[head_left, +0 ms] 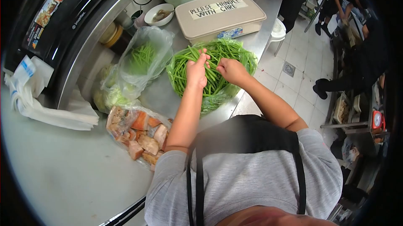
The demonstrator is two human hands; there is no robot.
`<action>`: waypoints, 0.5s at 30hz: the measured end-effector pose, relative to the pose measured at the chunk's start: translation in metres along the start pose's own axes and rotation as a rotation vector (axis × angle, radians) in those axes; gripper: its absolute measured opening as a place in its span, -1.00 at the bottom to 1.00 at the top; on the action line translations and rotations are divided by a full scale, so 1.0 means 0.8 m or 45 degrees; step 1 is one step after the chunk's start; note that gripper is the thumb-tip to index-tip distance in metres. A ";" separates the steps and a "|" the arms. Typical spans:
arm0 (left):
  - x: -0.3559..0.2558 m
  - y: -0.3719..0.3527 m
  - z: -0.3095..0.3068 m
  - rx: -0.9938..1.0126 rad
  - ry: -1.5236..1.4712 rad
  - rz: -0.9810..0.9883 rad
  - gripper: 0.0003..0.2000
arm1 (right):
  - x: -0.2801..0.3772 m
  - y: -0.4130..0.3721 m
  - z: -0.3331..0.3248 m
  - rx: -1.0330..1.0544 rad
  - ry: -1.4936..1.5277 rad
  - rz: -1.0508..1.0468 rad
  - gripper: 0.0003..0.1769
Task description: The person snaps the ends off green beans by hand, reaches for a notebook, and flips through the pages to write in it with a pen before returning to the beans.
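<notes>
A large heap of green beans lies in an opened clear plastic bag on the metal counter. Over the heap, my left hand is closed around some of the beans, thumb and fingers pointing up. Close beside it, my right hand is curled in a pinch on beans, its fingertips partly hidden. To the left, a second clear bag holds cut green pieces. Chunks of meat in another clear bag lie next to my left forearm.
A lidded beige box labelled "PLEASE HANDLE WITH CARE" stands behind the beans. Farther left are a white bowl, leafy vegetables and white plastic bags. Co-workers stand on the tiled floor at right, near shelves.
</notes>
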State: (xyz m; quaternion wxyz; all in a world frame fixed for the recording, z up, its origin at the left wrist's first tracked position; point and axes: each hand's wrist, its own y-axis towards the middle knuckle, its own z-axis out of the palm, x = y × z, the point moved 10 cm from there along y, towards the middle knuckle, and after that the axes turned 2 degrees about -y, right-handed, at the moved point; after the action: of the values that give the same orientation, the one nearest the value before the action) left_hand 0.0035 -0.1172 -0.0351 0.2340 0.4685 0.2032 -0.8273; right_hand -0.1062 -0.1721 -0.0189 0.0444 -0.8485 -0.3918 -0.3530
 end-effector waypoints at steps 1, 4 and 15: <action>-0.002 -0.006 0.004 -0.010 0.016 0.011 -0.81 | -0.009 0.002 0.004 -0.011 -0.031 0.027 -0.80; -0.006 -0.013 0.003 -0.022 0.161 0.035 -0.83 | -0.063 0.020 0.015 0.017 0.435 0.356 -0.81; -0.017 -0.014 0.008 0.124 0.671 0.000 -0.81 | 0.085 0.016 -0.061 -0.268 -0.523 -0.684 -0.89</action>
State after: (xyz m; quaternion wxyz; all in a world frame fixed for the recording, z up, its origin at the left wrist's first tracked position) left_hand -0.0017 -0.1089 -0.0191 0.1503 0.6784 0.2169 -0.6857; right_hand -0.0948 -0.1549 0.0635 -0.2174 -0.7683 -0.5633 -0.2124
